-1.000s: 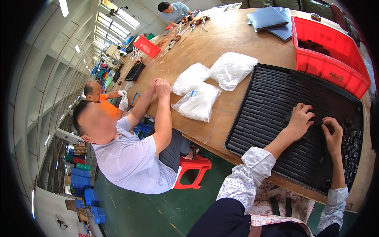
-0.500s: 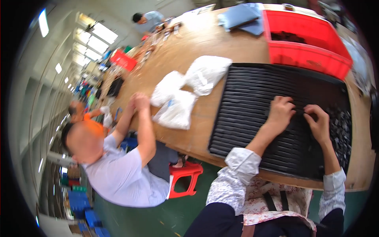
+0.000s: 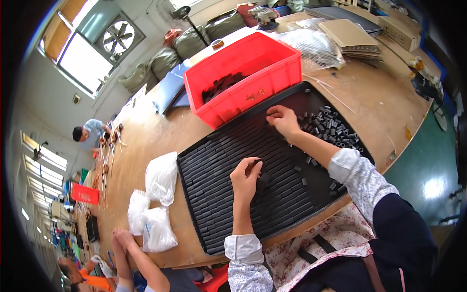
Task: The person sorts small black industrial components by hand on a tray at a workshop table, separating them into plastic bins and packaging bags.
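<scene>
A large black tray (image 3: 318, 174) lies in front of me, most of its left side filled with close rows of short black tubes (image 3: 209, 194). Loose black tubes (image 3: 331, 127) are heaped along its right side, some scattered singly below the heap. Over the rows, my left hand (image 3: 244, 179) is closed in a pinch, and a small black piece shows dark at its fingertips. My right hand (image 3: 284, 122) hovers over the far part of the tray, left of the heap, with thumb and fingers pressed together. What it holds, if anything, cannot be made out.
Beyond the tray stands a red bin (image 3: 243, 95) with dark pieces inside. White plastic bags (image 3: 162, 177) lie to the left, near a co-worker's clasped hands (image 3: 124, 238). Bubble wrap (image 3: 311, 46) and stacked cardboard (image 3: 350, 36) are at the far right.
My view has swung right, so the tray and bin appear further left. My right hand has moved from beside the loose tubes to the tray's far part; my left remains over the rows.
</scene>
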{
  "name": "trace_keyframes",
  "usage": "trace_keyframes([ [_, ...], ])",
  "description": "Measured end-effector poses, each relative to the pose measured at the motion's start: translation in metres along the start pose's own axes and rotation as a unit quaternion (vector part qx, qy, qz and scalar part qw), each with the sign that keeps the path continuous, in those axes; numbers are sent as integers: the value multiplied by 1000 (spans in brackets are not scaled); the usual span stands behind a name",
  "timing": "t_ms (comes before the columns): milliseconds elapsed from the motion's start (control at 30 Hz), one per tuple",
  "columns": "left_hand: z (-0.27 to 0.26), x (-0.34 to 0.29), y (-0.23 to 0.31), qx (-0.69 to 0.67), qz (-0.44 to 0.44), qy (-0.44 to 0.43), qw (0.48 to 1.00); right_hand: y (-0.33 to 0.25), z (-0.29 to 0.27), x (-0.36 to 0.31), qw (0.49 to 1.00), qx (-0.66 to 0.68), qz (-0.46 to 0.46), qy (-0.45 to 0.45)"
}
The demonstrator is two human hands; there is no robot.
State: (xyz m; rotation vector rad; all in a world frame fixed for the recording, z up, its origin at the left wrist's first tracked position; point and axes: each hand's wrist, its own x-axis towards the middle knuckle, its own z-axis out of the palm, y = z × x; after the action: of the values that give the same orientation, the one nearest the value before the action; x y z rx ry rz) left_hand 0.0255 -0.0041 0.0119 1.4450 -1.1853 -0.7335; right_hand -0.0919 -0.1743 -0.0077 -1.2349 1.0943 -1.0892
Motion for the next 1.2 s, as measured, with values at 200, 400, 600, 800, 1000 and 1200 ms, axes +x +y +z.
trace_keyframes([
  [200,0,2,-6,-141,-31,-31,989,24,17,26,930,-331,-156,-47],
  [400,1,1,0,-201,-58,-13,978,-6,-20,51,855,-462,-235,19],
  [600,1,2,-7,-170,-80,-51,981,17,-119,96,788,-557,-260,11],
  [800,-2,0,-4,-132,-75,-49,987,-14,-70,21,898,-325,-288,-69],
  [1000,0,2,-18,-95,-85,-60,990,-19,-20,-73,924,105,62,-362],
  [1200,0,1,-14,-102,-91,-65,988,-17,-25,-74,933,3,-84,-349],
])
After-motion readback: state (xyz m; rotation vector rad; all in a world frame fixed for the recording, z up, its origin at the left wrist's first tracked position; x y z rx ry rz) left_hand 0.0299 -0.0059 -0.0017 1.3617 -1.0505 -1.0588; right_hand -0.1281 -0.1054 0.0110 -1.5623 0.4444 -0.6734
